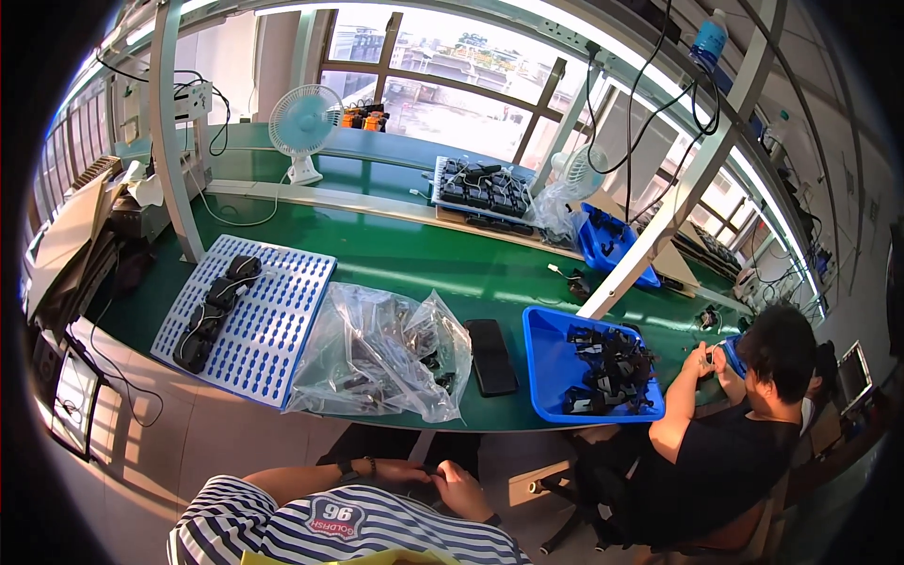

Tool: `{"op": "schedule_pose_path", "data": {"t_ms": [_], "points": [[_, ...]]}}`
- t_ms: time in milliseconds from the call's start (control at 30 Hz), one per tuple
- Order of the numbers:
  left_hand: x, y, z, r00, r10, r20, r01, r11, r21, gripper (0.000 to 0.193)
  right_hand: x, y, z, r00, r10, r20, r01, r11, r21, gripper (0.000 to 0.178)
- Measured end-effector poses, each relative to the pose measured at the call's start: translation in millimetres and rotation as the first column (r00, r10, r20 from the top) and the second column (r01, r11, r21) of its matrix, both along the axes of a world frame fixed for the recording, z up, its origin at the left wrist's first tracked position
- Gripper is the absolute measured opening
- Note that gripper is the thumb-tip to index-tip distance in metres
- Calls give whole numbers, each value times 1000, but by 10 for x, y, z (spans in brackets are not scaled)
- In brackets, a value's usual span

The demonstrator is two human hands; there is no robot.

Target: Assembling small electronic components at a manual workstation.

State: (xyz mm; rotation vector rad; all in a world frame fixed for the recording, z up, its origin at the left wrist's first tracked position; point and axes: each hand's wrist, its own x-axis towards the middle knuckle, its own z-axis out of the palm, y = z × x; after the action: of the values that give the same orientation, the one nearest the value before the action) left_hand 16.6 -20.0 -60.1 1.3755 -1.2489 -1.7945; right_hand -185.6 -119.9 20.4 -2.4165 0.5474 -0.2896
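Note:
Close to my body, below the table's front edge, my left hand point(403, 472) and my right hand point(459, 492) meet with curled fingers. Something small and dark shows between them, too small and shaded to name. Across the table edge from my hands lies a clear plastic bag point(372, 344) with dark parts inside. A black phone point(492, 357) rests flat to its right. Farther right, a blue bin point(548, 377) holds a heap of black parts point(607, 367). On the left, a white tray with blue slots point(259, 330) carries a row of black modules point(218, 306) with white wires.
A person in black point(744, 452) sits at the right, hands over the table. A metal post point(650, 250) rises beside the blue bin, another post point(174, 141) at the left. Behind stand a fan point(303, 127), a loaded tray point(480, 188) and another blue bin point(617, 250).

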Motion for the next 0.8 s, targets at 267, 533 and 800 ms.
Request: {"op": "schedule_pose_path", "data": {"t_ms": [267, 533, 800], "points": [[-19, 93, 345, 999, 47, 18, -47, 999, 11, 50, -46, -52, -21, 994, 106, -7, -107, 993, -42, 22], [6, 11, 120, 998, 61, -31, -58, 994, 89, 53, 54, -104, 68, 994, 83, -71, -87, 994, -60, 23], [2, 26, 255, 997, 71, -31, -69, 997, 47, 51, 105, -71, 121, 995, 38, -89, -40, 999, -19, 21]]}}
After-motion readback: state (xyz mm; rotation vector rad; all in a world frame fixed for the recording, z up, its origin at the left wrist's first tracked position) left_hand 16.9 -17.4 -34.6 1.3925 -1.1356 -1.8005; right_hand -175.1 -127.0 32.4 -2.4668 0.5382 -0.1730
